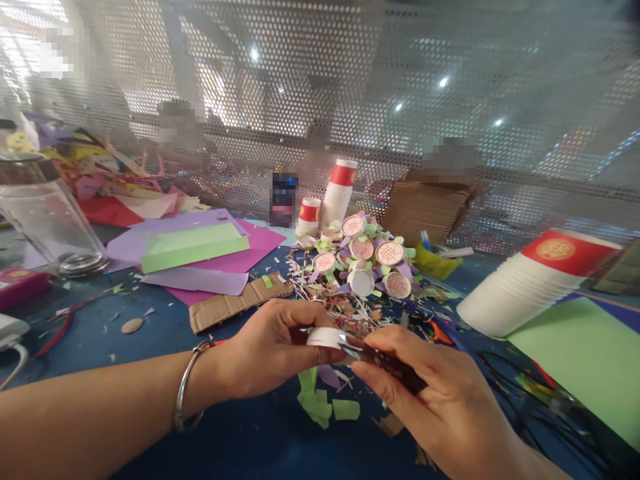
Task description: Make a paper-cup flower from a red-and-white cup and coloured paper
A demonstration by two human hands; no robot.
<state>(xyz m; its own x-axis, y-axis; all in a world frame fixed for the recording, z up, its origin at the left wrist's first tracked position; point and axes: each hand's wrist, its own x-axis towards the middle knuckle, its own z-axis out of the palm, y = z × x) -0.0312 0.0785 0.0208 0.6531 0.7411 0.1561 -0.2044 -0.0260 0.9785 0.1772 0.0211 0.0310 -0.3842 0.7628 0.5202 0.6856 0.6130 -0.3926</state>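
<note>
At the middle of the dark blue table (240, 433), right in front of us, both our hands are busy! Our left hand (265, 340) has a small white paper piece (324, 337) pinched between thumb and fingers, a thin red mark on its side. Over to our right hand (440, 383): fingers wrapped closely round a dark-handled tool (393, 363), its shiny metal tip at the white piece's right edge. Whether the tip is biting in, we can't tell from here.

Just below, green paper scraps (315, 405) lie on the tabletop. Beyond our hands, what a heap: red-patterned round pieces (389, 253) with green and purple tabs, piled over paper shreds (340, 308). Behind that heap we spot a tall cup stack (337, 203) and a short one beside it. To the left, a cardboard strip (235, 308) lies near purple sheets (200, 280) and a clear glass jar (57, 220). And out right, a big stack of paper cups (525, 290) tilts beside a light green sheet (585, 363)!
</note>
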